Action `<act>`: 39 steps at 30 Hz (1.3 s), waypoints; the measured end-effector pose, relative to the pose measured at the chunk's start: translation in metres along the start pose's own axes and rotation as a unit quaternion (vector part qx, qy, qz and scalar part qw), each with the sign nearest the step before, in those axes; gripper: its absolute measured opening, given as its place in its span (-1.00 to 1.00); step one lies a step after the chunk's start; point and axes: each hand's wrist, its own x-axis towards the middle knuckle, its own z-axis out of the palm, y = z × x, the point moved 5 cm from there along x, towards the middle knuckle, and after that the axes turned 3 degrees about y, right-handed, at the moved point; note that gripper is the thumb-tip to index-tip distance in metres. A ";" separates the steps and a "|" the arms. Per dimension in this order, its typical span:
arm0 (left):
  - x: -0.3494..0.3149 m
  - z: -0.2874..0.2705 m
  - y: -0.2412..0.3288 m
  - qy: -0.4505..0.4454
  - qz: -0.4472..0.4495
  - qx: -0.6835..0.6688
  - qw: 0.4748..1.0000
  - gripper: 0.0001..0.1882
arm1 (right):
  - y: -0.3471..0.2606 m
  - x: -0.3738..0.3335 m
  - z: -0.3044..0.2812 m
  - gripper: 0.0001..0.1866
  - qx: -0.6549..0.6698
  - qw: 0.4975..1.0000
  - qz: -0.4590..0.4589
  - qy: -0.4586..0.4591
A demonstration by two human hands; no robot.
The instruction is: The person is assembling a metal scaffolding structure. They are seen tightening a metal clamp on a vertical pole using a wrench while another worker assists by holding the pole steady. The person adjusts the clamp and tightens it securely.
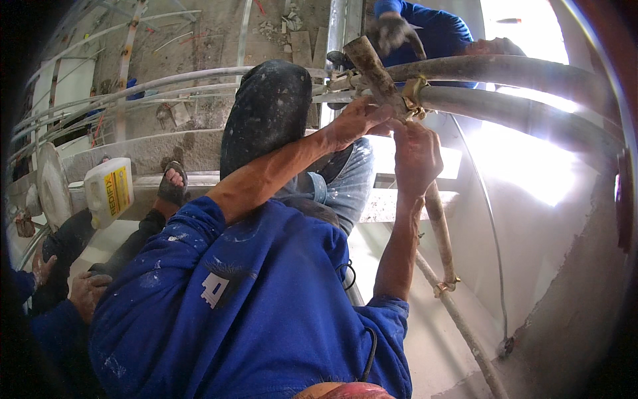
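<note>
A stained scaffold tube [375,70] slants down to the right past a metal coupler [415,98], which sits where it meets long horizontal tubes [505,69]. My left hand [359,123] is closed at the slanted tube, with thumb and fingers against its side just below the coupler. Right beside it, my right hand [417,154] is closed in a pinch under the coupler, over the same tube. What its fingertips grip is hidden. The tube's lower part [438,233] shows again below my right hand.
Another person's gloved hand [393,34] is beyond the tubes. At left are a co-worker's hand [88,292], a sandalled foot [174,183] and a white jug [109,191] with a yellow label. A lower tube [465,329] and a cable [488,206] run along the right.
</note>
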 end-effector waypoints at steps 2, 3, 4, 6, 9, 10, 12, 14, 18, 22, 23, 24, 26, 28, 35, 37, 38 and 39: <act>-0.001 -0.001 0.000 0.011 -0.003 0.007 1.000 -0.47 | -0.003 0.001 0.002 -0.71 -0.026 0.997 -0.065 0.033; -0.001 -0.001 0.000 0.026 -0.007 0.017 1.000 -0.47 | -0.006 0.002 0.002 -0.70 -0.038 0.993 -0.098 0.049; -0.001 -0.002 0.000 0.040 -0.010 0.028 0.999 -0.47 | -0.008 0.003 0.001 -0.69 -0.043 0.992 -0.110 0.054; 0.001 -0.004 -0.003 0.032 -0.011 0.018 0.999 -0.48 | -0.019 0.005 -0.003 -0.67 -0.054 0.987 -0.135 0.066; 0.002 -0.005 -0.004 0.010 -0.037 0.020 0.999 -0.46 | -0.023 0.004 -0.001 -0.68 0.015 0.996 -0.085 0.037; 0.002 -0.005 -0.004 0.002 -0.050 0.024 0.998 -0.44 | -0.008 0.003 0.001 -0.69 -0.029 0.997 -0.072 0.026; 0.002 -0.006 -0.004 -0.007 -0.051 0.030 0.998 -0.46 | -0.009 0.008 -0.008 -0.72 -0.061 0.991 -0.100 0.059; 0.002 -0.007 -0.006 0.002 -0.054 0.033 0.998 -0.48 | -0.009 0.014 -0.015 -0.78 -0.076 0.981 -0.158 0.078; 0.004 -0.009 -0.012 0.025 -0.054 0.022 0.998 -0.50 | -0.014 0.017 -0.015 -0.74 -0.107 0.975 -0.195 0.003; 0.005 -0.009 -0.010 0.025 -0.007 -0.004 1.000 -0.42 | -0.011 0.032 -0.018 -0.70 -0.086 0.973 -0.216 -0.004; 0.005 -0.008 -0.008 0.028 -0.008 -0.004 1.000 -0.42 | -0.004 0.039 -0.017 -0.69 -0.042 0.984 -0.174 0.022; 0.005 -0.007 -0.007 0.032 -0.009 -0.003 0.999 -0.42 | 0.003 0.041 -0.018 -0.68 0.002 0.990 -0.132 0.049; 0.004 -0.006 -0.007 0.032 -0.026 0.004 0.999 -0.47 | 0.015 0.039 -0.015 -0.70 0.019 0.996 -0.060 0.068; 0.004 -0.008 -0.008 0.027 -0.057 0.016 0.998 -0.55 | 0.019 0.039 -0.013 -0.72 0.030 0.993 -0.025 0.112; 0.003 -0.008 -0.005 0.017 -0.031 0.026 0.999 -0.55 | 0.026 0.046 -0.009 -0.62 -0.084 0.983 0.138 0.083; 0.003 -0.007 -0.001 0.006 -0.024 0.040 0.999 -0.54 | 0.037 0.047 -0.009 -0.57 -0.123 0.980 0.151 0.052; 0.003 -0.006 -0.003 0.006 -0.023 0.035 0.999 -0.54 | 0.034 0.048 -0.009 -0.54 -0.117 0.985 0.099 0.081; 0.003 -0.005 -0.005 0.006 -0.022 0.030 0.999 -0.54 | 0.031 0.048 -0.007 -0.50 -0.110 0.987 0.046 0.109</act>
